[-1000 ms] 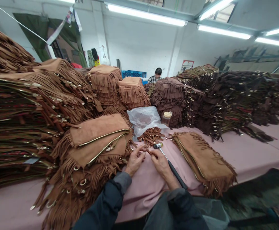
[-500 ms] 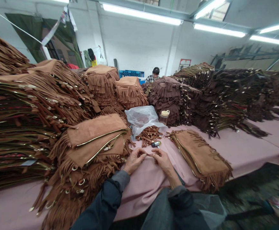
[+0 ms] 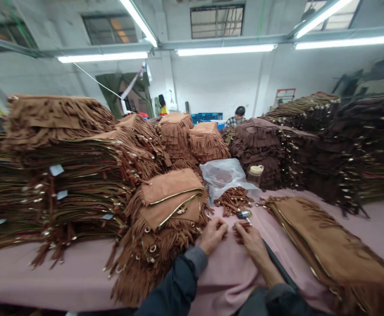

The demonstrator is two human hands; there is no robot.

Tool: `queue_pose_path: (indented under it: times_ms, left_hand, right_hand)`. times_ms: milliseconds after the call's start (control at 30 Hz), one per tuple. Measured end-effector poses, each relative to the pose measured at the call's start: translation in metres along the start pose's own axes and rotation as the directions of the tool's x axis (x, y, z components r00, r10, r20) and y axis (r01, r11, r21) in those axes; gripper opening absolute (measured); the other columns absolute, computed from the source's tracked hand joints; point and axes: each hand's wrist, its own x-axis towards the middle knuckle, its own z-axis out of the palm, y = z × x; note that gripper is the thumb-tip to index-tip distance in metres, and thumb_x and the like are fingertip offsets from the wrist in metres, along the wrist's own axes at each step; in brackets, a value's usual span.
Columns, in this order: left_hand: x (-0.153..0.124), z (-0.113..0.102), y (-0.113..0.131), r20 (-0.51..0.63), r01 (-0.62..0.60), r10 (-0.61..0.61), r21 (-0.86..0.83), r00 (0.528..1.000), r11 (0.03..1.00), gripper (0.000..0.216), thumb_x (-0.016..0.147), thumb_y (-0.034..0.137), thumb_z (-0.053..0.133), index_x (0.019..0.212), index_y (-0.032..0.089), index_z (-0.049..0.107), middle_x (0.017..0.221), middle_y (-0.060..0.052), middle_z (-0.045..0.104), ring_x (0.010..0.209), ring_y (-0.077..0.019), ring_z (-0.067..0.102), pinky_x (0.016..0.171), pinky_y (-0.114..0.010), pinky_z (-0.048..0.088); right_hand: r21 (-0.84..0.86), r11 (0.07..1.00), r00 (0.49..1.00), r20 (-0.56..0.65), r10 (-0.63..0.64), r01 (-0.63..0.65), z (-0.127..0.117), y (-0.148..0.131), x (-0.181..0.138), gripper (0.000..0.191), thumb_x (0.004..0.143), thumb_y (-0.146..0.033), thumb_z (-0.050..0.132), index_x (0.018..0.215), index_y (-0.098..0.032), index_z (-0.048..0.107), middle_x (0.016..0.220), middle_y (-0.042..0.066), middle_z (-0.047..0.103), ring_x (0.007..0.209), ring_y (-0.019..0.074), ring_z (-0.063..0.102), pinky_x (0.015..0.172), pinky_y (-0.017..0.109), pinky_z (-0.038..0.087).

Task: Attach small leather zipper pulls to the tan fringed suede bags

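Observation:
My left hand (image 3: 212,235) and my right hand (image 3: 248,237) rest close together on the pink table cover (image 3: 231,272), fingers curled in a pinch on a small brown strap piece (image 3: 238,225) between them. A hammer (image 3: 244,215) with a metal head lies just beyond my right hand. A pile of small brown straps (image 3: 233,199) sits behind it on a clear plastic bag (image 3: 225,175). A tan fringed suede bag stack (image 3: 168,206) is just left of my left hand.
Tall stacks of tan fringed bags (image 3: 63,162) fill the left. Dark brown stacks (image 3: 327,149) fill the right. A tan fringed bag (image 3: 330,245) lies flat at the right. A jar (image 3: 255,174) stands by the plastic. Another person (image 3: 238,116) sits far back.
The camera has swung left and upward, so more of the left stacks and ceiling shows. Both hands stay together on the small strap by the hammer.

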Motion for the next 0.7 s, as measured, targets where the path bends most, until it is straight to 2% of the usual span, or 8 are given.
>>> queue_pose_path:
  times_ms: [133,233,300,333,400,467,567,700]
  left_hand:
    - [-0.022,-0.021,0.042,-0.035,-0.219,0.257,0.421,0.966,0.88,0.021,0.092,0.037,0.056,0.079,0.021,0.064,0.08,-0.007,0.065,0.074,-0.0187,0.058,0.069,-0.031,0.044]
    - [-0.035,-0.069,0.097,-0.071,-0.29,0.455,0.682,0.888,0.672,0.02,0.096,0.033,0.05,0.089,0.023,0.066,0.097,-0.009,0.066,0.094,-0.0232,0.059,0.085,-0.035,0.043]
    - [-0.039,-0.114,0.125,-0.174,-0.137,0.53,0.857,0.83,0.497,0.018,0.095,0.032,0.052,0.101,0.023,0.066,0.11,-0.011,0.065,0.107,-0.0273,0.055,0.095,-0.041,0.039]
    - [-0.04,-0.136,0.134,-0.203,-0.03,0.531,0.917,0.823,0.397,0.021,0.092,0.033,0.056,0.107,0.023,0.066,0.116,-0.012,0.063,0.113,-0.0305,0.051,0.098,-0.044,0.036]
    - [-0.039,-0.174,0.143,-0.218,0.134,0.47,0.969,0.855,0.206,0.026,0.089,0.038,0.061,0.109,0.022,0.066,0.116,-0.012,0.063,0.113,-0.033,0.05,0.095,-0.046,0.036]
    - [-0.036,-0.197,0.144,-0.199,0.194,0.397,0.98,0.896,0.053,0.025,0.093,0.04,0.054,0.106,0.022,0.066,0.112,-0.011,0.063,0.109,-0.0313,0.051,0.089,-0.043,0.038]
    - [-0.032,-0.202,0.145,-0.169,0.213,0.353,0.973,0.92,-0.089,0.029,0.1,0.035,0.041,0.099,0.021,0.066,0.106,-0.01,0.064,0.106,-0.0286,0.054,0.085,-0.04,0.038]
    - [-0.045,-0.167,0.158,-0.151,0.192,0.308,0.976,0.939,-0.105,0.031,0.101,0.031,0.035,0.091,0.018,0.062,0.101,-0.011,0.064,0.098,-0.026,0.058,0.081,-0.037,0.039]
  right_hand:
    - [0.065,0.997,0.999,-0.011,0.032,-0.031,0.0,0.009,0.004,0.051,0.071,-0.065,0.075,0.08,-0.016,0.065,0.068,0.004,0.064,0.055,0.0156,0.058,0.048,0.025,0.045]
    - [0.114,0.993,1.0,0.006,0.029,-0.03,0.0,0.011,0.004,0.05,0.069,-0.064,0.077,0.078,-0.017,0.063,0.068,0.003,0.064,0.05,0.0131,0.056,0.045,0.023,0.042]
    - [0.121,0.992,0.999,0.027,0.028,-0.031,-0.001,0.012,0.004,0.05,0.069,-0.063,0.077,0.081,-0.017,0.063,0.069,0.003,0.064,0.051,0.0128,0.056,0.045,0.022,0.043]
    - [0.118,0.993,0.999,0.038,0.026,-0.03,-0.002,0.014,0.005,0.05,0.069,-0.063,0.077,0.082,-0.017,0.063,0.069,0.003,0.064,0.052,0.013,0.057,0.045,0.022,0.043]
    - [0.11,0.994,0.999,0.052,0.01,-0.016,-0.003,0.017,0.007,0.051,0.069,-0.064,0.076,0.083,-0.017,0.062,0.073,0.003,0.065,0.054,0.0129,0.058,0.046,0.022,0.043]
    - [0.099,0.995,0.998,0.066,-0.006,-0.001,-0.003,0.02,0.009,0.053,0.069,-0.066,0.075,0.082,-0.017,0.061,0.076,0.004,0.066,0.055,0.0125,0.057,0.047,0.022,0.044]
    - [0.061,0.998,0.996,0.086,-0.014,0.009,-0.003,0.022,0.009,0.054,0.07,-0.068,0.072,0.08,-0.016,0.061,0.073,0.004,0.065,0.054,0.0127,0.057,0.048,0.023,0.044]
    - [0.042,0.999,0.997,0.074,-0.002,-0.001,-0.004,0.02,0.007,0.055,0.072,-0.07,0.069,0.078,-0.015,0.063,0.062,0.002,0.061,0.051,0.0132,0.056,0.048,0.023,0.043]
